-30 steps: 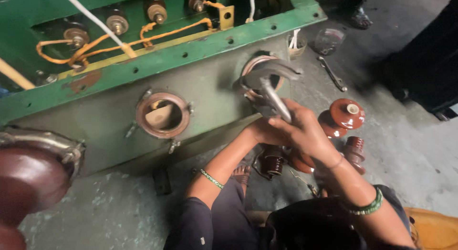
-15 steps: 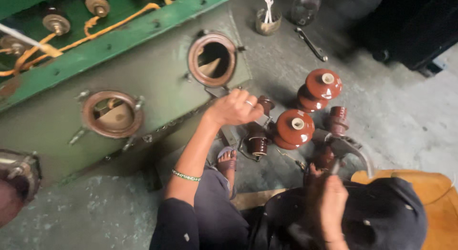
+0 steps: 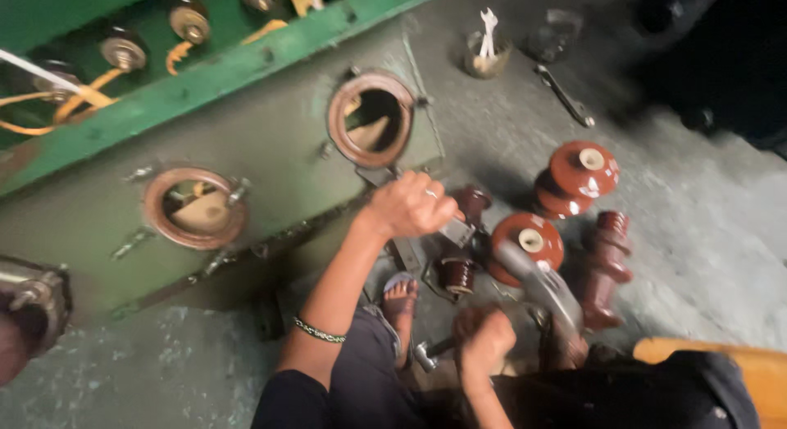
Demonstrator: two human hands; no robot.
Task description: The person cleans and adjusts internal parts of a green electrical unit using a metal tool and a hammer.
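Down low, left hand (image 3: 407, 204) grips a metal piece (image 3: 456, 231); right hand (image 3: 484, 339) fisted beside the curved clamp (image 3: 541, 286).

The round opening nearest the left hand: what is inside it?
Inside the round opening, ringed by a rusty brown collar, a pale tan angled part shows against darkness. Deeper inside is too dark to see. The left hand is closed just below it, outside.

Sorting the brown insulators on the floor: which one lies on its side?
The long ribbed insulator, farthest right, lies flat on the floor. The two round ones beside it stand upright, pale tops up.
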